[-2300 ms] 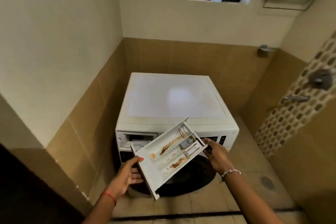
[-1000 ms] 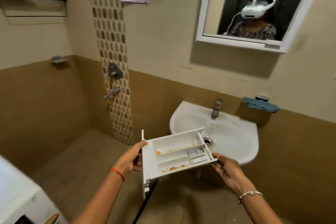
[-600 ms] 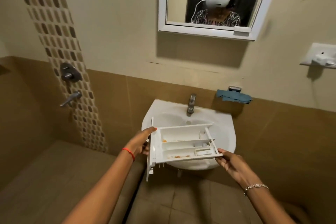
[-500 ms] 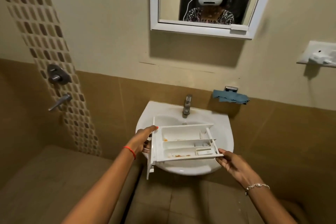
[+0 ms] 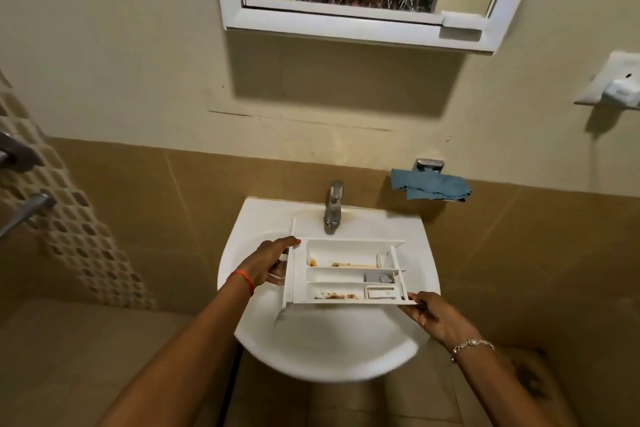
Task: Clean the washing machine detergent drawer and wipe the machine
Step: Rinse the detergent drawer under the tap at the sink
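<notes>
Over sink, both hands' fingers grip detergent drawer lying crosswise, front left.

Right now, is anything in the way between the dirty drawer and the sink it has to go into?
Nothing visible is. The drawer, held by the left hand and right hand, hangs over the sink; the bowl looks bare, and the tap stands behind.

Matt white plastic drawer; glossy ceramic basin; shiny metal tap
</notes>
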`<state>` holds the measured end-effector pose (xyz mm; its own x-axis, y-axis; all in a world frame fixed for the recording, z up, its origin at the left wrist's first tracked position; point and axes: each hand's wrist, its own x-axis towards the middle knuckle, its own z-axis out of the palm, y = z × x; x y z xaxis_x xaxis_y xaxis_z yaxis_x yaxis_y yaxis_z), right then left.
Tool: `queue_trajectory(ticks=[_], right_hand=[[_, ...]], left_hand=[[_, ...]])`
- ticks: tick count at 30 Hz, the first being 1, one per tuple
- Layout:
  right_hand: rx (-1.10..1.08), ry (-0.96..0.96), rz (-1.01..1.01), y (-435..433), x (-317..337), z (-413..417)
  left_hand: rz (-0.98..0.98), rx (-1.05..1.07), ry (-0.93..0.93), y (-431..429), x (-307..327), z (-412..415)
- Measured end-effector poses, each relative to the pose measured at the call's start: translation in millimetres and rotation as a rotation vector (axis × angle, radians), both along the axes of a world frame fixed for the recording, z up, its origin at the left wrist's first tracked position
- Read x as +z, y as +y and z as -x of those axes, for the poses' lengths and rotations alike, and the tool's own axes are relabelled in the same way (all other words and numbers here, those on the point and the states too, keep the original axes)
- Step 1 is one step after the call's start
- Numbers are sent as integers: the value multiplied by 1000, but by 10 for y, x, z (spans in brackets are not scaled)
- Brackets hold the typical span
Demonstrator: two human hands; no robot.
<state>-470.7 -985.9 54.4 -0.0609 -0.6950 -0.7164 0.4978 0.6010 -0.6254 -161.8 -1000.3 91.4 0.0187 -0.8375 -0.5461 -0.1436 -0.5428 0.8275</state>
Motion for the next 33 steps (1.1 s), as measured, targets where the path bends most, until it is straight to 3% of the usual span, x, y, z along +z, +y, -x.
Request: queue_trajectory(ticks=[8, 23, 33], right_hand=[[156, 170, -59, -116, -265, -22], [539, 401, -73, -512, -592, 47], [724, 417, -90, -608, -657, 104]], left_hand=[[-45, 32, -29, -174, -411, 32], [48, 201, -8, -403, -528, 232], [66, 223, -12, -432, -588, 233]])
